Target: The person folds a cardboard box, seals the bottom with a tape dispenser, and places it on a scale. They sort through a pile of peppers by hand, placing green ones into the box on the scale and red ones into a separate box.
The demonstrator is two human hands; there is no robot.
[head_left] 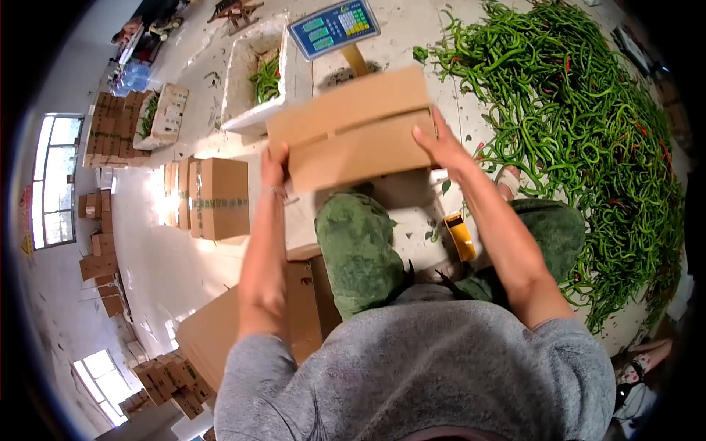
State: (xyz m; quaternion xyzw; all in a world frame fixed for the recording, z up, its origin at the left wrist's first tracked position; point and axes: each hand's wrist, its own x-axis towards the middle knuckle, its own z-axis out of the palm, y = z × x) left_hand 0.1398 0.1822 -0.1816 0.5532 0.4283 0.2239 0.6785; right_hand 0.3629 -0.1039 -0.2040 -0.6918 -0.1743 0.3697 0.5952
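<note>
Between my two hands a brown cardboard box is held up in front of my knees, its top flaps folded together along a middle seam. My left hand grips its left end, and my right hand clasps the right end with the thumb on top. Just beyond the box stands a weighing scale's display on a yellow post. A yellow and black tape dispenser lies on the floor by my feet. Whatever is under the box is mostly hidden.
A large heap of green chili peppers covers the floor on the right. A white foam box with some peppers stands ahead on the left. Taped cartons stand at left, and a big open carton is beside my left leg.
</note>
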